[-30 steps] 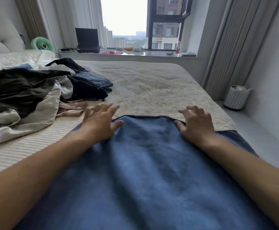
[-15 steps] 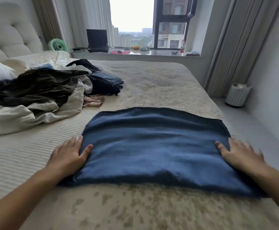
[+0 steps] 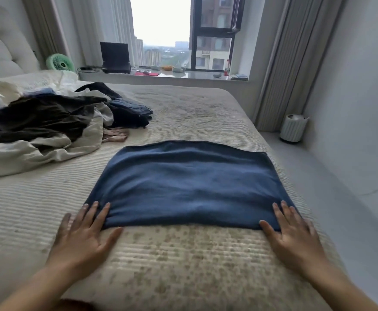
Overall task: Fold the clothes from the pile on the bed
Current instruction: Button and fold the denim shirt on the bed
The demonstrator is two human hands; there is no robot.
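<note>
Dark blue knit garment (image 3: 188, 185) folded flat on ribbed beige bedspread (image 3: 183, 265). Left hand (image 3: 83, 234), right hand (image 3: 292, 232): fingers spread, gripping nothing, at near corners. Advise: pinch both corners evenly, fold square.

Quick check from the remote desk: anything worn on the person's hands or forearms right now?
Nothing visible. The left hand and right hand are bare: no gloves, rings, watch or bands. Both forearms are uncovered down to the frame edge, with no sleeves in view.
</note>
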